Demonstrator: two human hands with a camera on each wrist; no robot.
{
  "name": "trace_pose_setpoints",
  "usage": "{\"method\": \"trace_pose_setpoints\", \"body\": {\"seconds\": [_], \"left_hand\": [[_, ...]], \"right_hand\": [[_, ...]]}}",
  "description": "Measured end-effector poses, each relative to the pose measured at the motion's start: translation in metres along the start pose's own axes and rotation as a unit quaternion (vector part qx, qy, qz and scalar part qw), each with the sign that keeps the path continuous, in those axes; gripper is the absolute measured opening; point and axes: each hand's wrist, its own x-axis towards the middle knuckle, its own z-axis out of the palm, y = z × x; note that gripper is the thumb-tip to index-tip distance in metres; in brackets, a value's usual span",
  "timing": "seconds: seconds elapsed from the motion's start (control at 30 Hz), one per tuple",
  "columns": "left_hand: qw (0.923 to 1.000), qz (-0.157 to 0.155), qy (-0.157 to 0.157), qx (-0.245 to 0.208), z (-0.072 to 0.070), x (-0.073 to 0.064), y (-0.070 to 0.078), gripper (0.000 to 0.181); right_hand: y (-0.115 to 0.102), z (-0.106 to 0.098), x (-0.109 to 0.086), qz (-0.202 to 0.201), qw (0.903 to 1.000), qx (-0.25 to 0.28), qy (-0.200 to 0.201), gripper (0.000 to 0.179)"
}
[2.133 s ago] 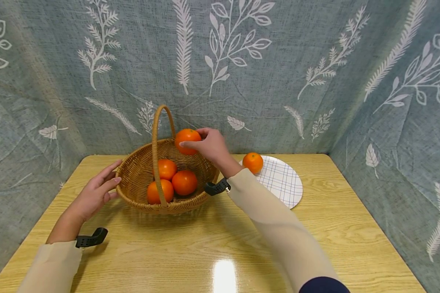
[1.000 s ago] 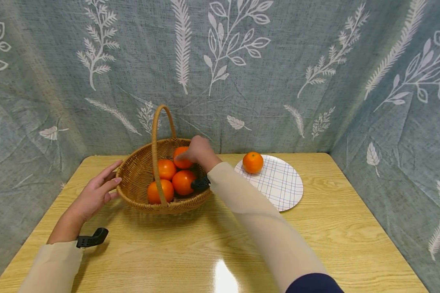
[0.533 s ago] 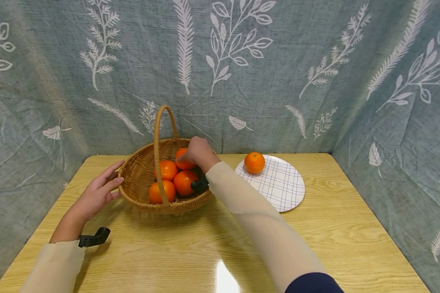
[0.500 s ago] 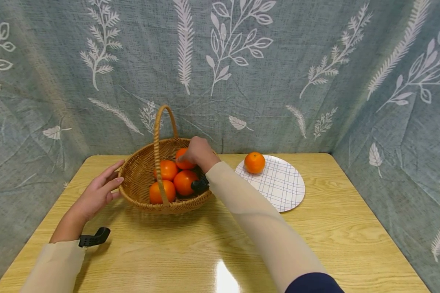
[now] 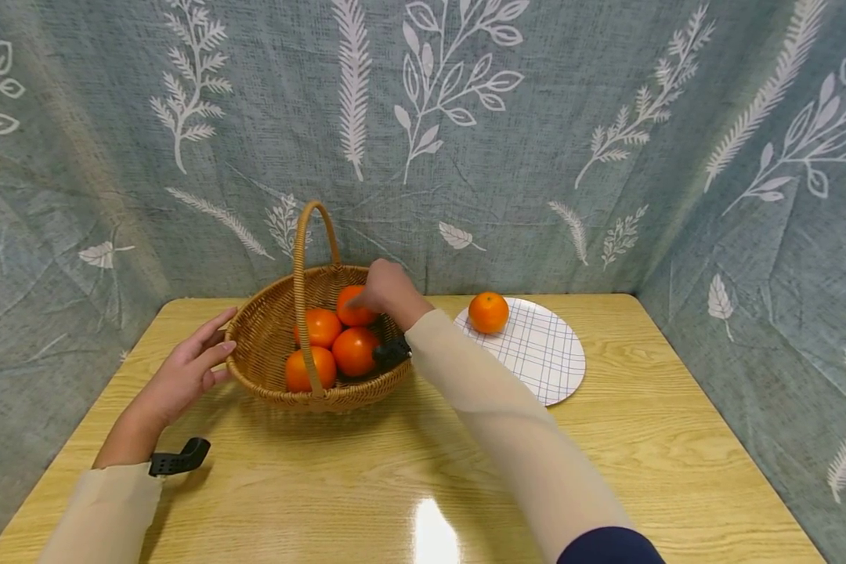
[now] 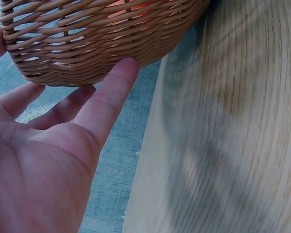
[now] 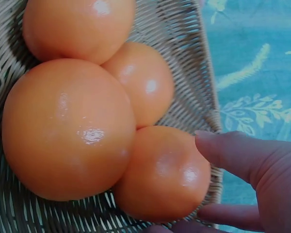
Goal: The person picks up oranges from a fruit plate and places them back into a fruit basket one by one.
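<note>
While the right hand (image 5: 389, 291) reaches down inside the wicker basket (image 5: 268, 345), its grip is loosely opened around the rearmost orange (image 5: 354, 304): in the right wrist view the thumb lies against the top of that orange (image 7: 162, 174) and a finger shows beneath it, the fingers only slightly bent, not clamped. Whether the fruit is lifted clear cannot be told; it sits against the basket wall and touches its neighbours.

Left hand (image 5: 183, 374): flat, fingers straight, resting on the bench (image 5: 423, 470) with fingertips (image 6: 123, 68) touching the outside of the basket weave. It holds nothing.

Basket: four oranges inside, packed touching one another. The arched handle (image 5: 303, 258) stands upright across the middle, just left of the right hand. The basket sits toward the rear left of the bench, near the leaf-print curtain (image 5: 465, 117).

To the right of the basket, a white grid-lined plate (image 5: 543, 360) carries one smaller orange (image 5: 488, 312) at its far edge. Open bench surface lies in front of the basket and plate and to the far right.

Oranges: glossy, smooth, uniform orange, with highlights on top.
</note>
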Motion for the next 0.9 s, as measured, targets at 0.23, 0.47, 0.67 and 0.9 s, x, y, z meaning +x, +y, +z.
{"method": "trace_pose_setpoints", "body": {"seconds": [0.23,0.47,0.67,0.9], "left_hand": [[0.9998,-0.011,0.009,0.011,0.001,-0.001,0.000,0.063],[0.9998,-0.012,0.013,0.013,0.002,-0.001,0.001,0.063],[0.9996,-0.017,0.015,0.016,0.001,-0.001,0.001,0.063],[0.9995,-0.021,0.014,0.021,0.001,-0.001,0.002,0.063]], "right_hand": [[0.006,-0.009,-0.008,-0.023,0.9986,0.042,-0.022,0.055],[0.022,-0.022,-0.023,-0.044,0.9938,0.101,-0.018,0.046],[0.042,-0.036,-0.035,-0.062,0.9845,0.164,-0.013,0.069],[0.066,-0.040,-0.049,-0.078,0.9677,0.238,0.022,0.063]]}}
